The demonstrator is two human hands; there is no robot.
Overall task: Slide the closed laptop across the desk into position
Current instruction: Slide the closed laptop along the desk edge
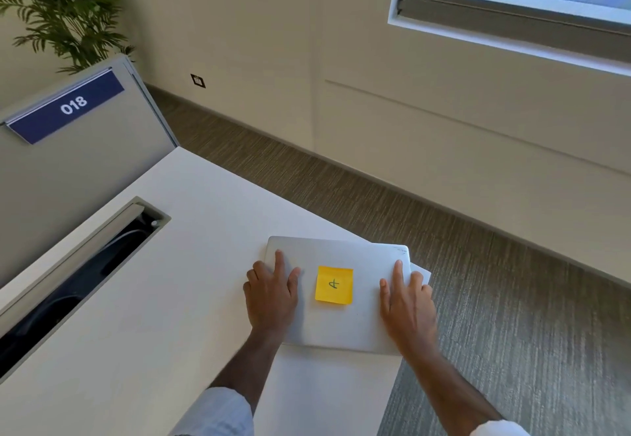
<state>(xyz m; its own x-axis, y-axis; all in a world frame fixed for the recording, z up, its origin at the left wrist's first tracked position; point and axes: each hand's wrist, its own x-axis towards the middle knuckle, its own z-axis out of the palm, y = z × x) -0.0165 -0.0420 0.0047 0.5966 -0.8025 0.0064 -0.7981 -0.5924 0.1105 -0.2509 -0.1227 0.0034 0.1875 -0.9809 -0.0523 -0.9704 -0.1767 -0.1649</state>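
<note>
A closed silver laptop (341, 254) lies near the right corner of the white desk (153, 299), its far right corner reaching past the desk's edge. A yellow sticky note (334, 284) with a handwritten mark is stuck on the lid. My left hand (271, 294) rests flat on the lid's left side, fingers spread. My right hand (408, 302) presses flat on the lid's right side, fingers draped over its right edge.
A long cable slot (85, 265) is cut into the desk at the left. A grey partition (85, 149) with a blue "018" sign stands behind it. Carpeted floor (512, 299) lies beyond the desk's right edge. A plant (65, 9) stands in the far left corner.
</note>
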